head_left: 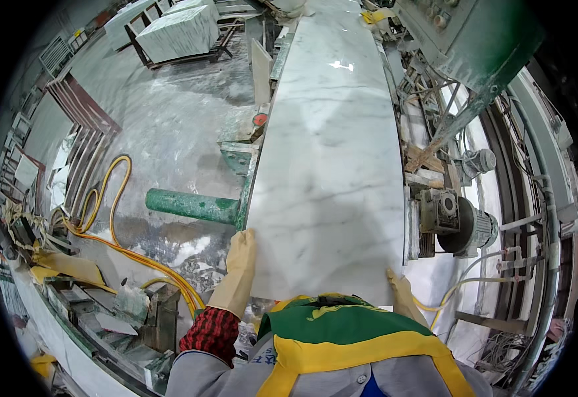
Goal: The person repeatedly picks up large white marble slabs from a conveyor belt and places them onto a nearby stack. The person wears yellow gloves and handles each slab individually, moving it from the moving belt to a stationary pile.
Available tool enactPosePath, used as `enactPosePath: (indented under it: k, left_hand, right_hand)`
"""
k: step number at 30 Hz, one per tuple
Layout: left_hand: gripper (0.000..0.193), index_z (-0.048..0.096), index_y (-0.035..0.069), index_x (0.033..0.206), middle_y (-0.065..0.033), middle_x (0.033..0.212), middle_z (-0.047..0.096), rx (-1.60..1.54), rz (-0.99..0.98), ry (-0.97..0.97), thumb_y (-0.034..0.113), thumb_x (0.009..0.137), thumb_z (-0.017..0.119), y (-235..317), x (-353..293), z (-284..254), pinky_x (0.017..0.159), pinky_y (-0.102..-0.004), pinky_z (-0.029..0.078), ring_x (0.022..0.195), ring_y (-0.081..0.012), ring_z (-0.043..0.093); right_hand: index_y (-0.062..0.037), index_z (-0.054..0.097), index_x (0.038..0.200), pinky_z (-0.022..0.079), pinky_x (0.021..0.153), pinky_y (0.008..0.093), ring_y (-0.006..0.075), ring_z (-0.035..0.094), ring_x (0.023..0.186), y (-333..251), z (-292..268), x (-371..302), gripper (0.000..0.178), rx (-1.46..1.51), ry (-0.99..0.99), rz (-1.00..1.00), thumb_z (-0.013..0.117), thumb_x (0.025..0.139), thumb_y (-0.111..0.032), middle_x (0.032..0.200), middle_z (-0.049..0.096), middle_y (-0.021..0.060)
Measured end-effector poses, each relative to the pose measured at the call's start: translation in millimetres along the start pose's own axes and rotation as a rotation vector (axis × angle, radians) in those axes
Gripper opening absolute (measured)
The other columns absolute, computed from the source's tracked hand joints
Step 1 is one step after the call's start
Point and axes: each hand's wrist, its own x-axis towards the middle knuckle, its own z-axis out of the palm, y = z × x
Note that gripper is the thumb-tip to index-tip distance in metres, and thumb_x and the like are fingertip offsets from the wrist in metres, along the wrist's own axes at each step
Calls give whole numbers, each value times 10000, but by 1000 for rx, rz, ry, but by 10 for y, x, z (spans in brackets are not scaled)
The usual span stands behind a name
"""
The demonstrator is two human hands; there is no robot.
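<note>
A long polished white marble slab [325, 172] with grey veins stretches away in front of me on a machine bed, its near end close to my apron [348, 324]. My left hand [239, 268], in a cream rubber glove, is closed at the slab's left edge near the close corner. At the right near corner my right hand [403, 296], gloved alike, grips the edge with its thumb on top. The fingers under the slab are hidden on both sides. A red and black checked cuff [214, 333] covers my left wrist.
A green roller tube [193, 206] juts out left of the slab. Yellow hoses [150, 263] cross the floor beside stone scraps [117, 324]. An electric motor [478, 228] and a green control cabinet [481, 46] stand on the right. Stone blocks [178, 32] rest at the far left.
</note>
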Motion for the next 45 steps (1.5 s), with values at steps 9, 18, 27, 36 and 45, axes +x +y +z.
enactPosePath:
  k: [9,18,27,36,45]
  left_hand:
    - [743,537,-1,1603,-254,1601,590,383,1057,273,347,995,785,592,-23,-41,1252,-572,421,1460,-501,544]
    - [555,560,36,1584,-217,1636,549,506,1112,123,238,1075,650,1029,531,337,1300,-541,376,1511,-446,507]
    - [502,625,69,1511,-190,1525,609,591,1160,201,129,1013,644,1165,547,326,1236,-534,430,1440,-411,561]
    - [507,629,118,1520,-170,1550,593,640,1124,180,134,1013,617,1296,578,332,1248,-524,417,1471,-395,535]
    - [268,679,54,1263,-229,1577,603,453,1154,164,128,1006,687,1223,702,393,1253,-570,411,1467,-452,550]
  right_hand:
    - [55,636,1476,575,1029,486,419,743,1206,-1467,148,-463,714,-655,114,-507,833,920,-347,1312,769,263]
    - [17,440,1690,267,1368,557,471,358,1640,-1563,1066,910,873,-1114,222,-1096,733,1017,-457,1754,402,308]
    - [19,460,1675,230,1381,524,421,366,1646,-2361,1374,1636,805,-1080,294,-1046,684,1067,-459,1740,447,277]
    - [17,486,1658,267,1364,519,410,405,1622,-2555,1405,1832,806,-1075,328,-1071,679,1066,-493,1725,473,270]
    - [9,517,1637,289,1348,536,404,444,1593,-2501,1393,2027,779,-1013,389,-1194,687,1063,-491,1690,521,259]
